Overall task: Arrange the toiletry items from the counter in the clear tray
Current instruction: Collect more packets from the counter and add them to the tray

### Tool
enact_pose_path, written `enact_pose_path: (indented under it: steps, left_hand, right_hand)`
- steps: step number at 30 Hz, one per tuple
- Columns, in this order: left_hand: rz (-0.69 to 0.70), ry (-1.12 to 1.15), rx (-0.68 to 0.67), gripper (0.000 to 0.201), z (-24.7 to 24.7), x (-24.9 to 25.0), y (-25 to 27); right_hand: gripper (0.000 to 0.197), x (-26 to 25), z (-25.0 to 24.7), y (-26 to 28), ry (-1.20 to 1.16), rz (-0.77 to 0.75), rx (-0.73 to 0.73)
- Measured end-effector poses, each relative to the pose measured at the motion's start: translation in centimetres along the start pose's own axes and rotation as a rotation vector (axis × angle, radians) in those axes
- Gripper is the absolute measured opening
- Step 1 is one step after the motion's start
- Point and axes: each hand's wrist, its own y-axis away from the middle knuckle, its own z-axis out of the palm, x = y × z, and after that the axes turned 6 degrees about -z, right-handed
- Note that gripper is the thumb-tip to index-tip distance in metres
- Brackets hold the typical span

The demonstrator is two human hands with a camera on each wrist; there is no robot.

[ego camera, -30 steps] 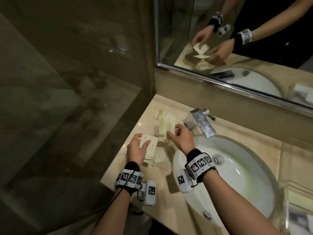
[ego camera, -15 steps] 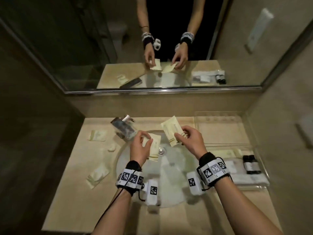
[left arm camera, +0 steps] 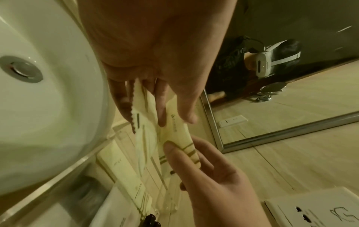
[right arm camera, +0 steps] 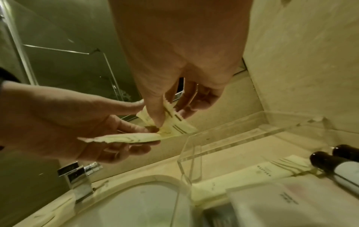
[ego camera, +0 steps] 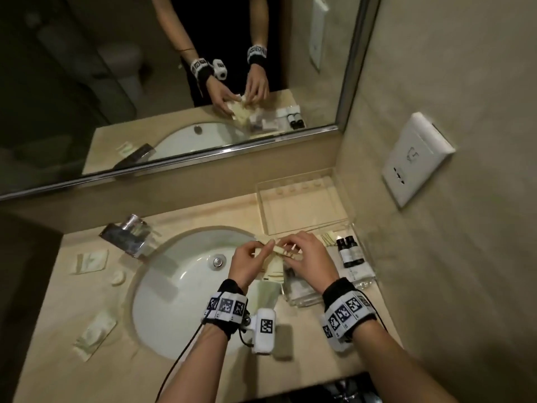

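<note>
Both hands meet over the sink's right rim, next to the clear tray (ego camera: 263, 212). My left hand (ego camera: 261, 249) holds flat cream sachets (ego camera: 274, 267) between thumb and fingers. My right hand (ego camera: 290, 249) pinches one striped sachet (left arm camera: 177, 137) by its end, thumb on top. In the right wrist view the sachets (right arm camera: 174, 124) fan out between the two hands. The tray's far section is bare; its near section holds two dark bottles (ego camera: 348, 253), a cream tube (right arm camera: 272, 169) and white boxes (right arm camera: 291, 199).
On the counter left of the sink (ego camera: 180, 289) lie two more sachets (ego camera: 90, 260) (ego camera: 94, 334) and a small round white item (ego camera: 119, 277). The chrome faucet (ego camera: 128, 235) stands at the back left. A wall socket (ego camera: 415, 158) is on the right, with the mirror behind.
The view swung from the counter's left end to the right end. Both hands carried the sachets from left of the sink across the basin and came together beside the tray.
</note>
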Motion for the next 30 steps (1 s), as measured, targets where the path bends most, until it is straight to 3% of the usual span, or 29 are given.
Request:
enact_pose_path:
  steps: [3, 7, 10, 13, 16, 19, 24, 27, 30]
  left_hand:
    - [-0.016, 0.04, -0.005, 0.02, 0.6, 0.0, 0.1]
    - [-0.04, 0.026, -0.045, 0.019, 0.3, -0.3, -0.7]
    - [-0.023, -0.032, -0.093, 0.024, 0.1, -0.4, -1.4]
    - [0.001, -0.093, -0.204, 0.03, 0.1, -0.6, -1.9]
    - [0.035, -0.18, -0.262, 0.027, 0.0, -1.1, -2.5]
    - [0.089, -0.172, -0.188, 0.01, -0.4, -1.8, -2.9]
    - [0.008, -0.135, -0.084, 0.021, -2.2, -3.6, -3.5]
    - [0.002, -0.131, -0.072, 0.022, -2.9, -4.0, -3.5]
    - [0.012, -0.127, -0.079, 0.021, -3.4, -4.4, -3.6]
  right_hand:
    - [0.031, 0.7, -0.5, 0.5, -0.064, 0.017, -0.043]
    - [0.043, 1.1, -0.8, 0.3, -0.115, 0.105, 0.033]
    - [0.043, 1.6, -0.6, -0.4, -0.154, 0.238, 0.086]
    - [0.044, 1.6, -0.3, -1.1, -0.275, 0.379, 0.052]
    - [0.033, 1.9, 0.0, -1.5, -0.306, 0.405, 0.051]
    - [0.024, 2.8, -0.2, -1.5, -0.306, 0.468, 0.137]
    - [0.031, 5.0, -0.7, -1.0, -0.325, 0.731, 0.169]
    - [0.041, 5.4, 0.1, -1.2, -0.272, 0.725, 0.116]
    - [0.037, 5.8, 1.1, -1.9, -0.196, 0.714, 0.037]
